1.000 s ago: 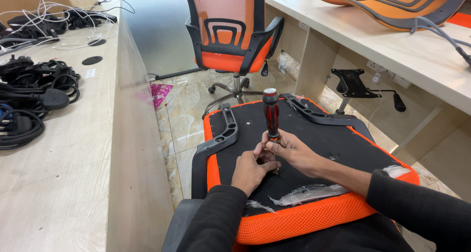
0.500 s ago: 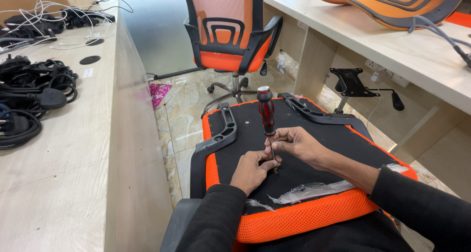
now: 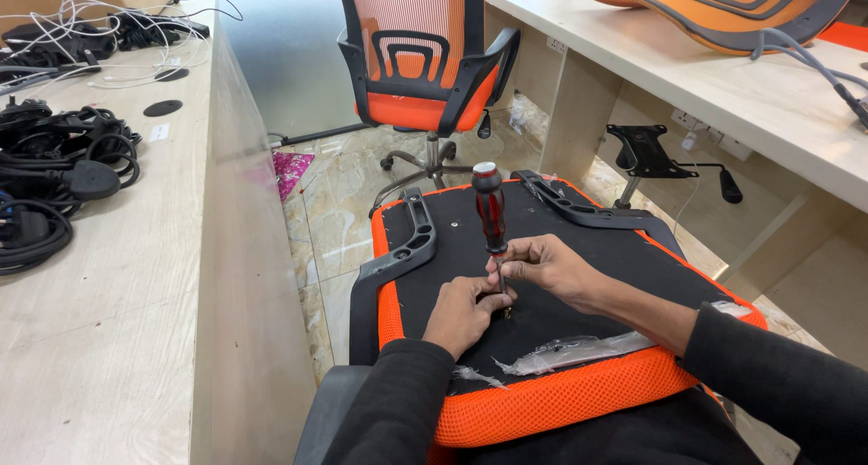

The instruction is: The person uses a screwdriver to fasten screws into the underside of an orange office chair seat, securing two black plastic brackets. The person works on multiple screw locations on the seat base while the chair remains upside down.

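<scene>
Red-black screwdriver [image 3: 490, 213] upright, tip down, right hand [image 3: 542, 266] gripping shaft

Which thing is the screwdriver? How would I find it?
Look at the upturned orange chair seat with its black underside, lying in front of the person. Both hands meet in its middle: the left hand low, the right hand beside it. The screwdriver stands upright between them, the only red-and-black handle with a pale cap.

Evenly lit from overhead, soft shadows only; glare is seen on the floor tiles [image 3: 348, 180], edges slightly warped.
</scene>
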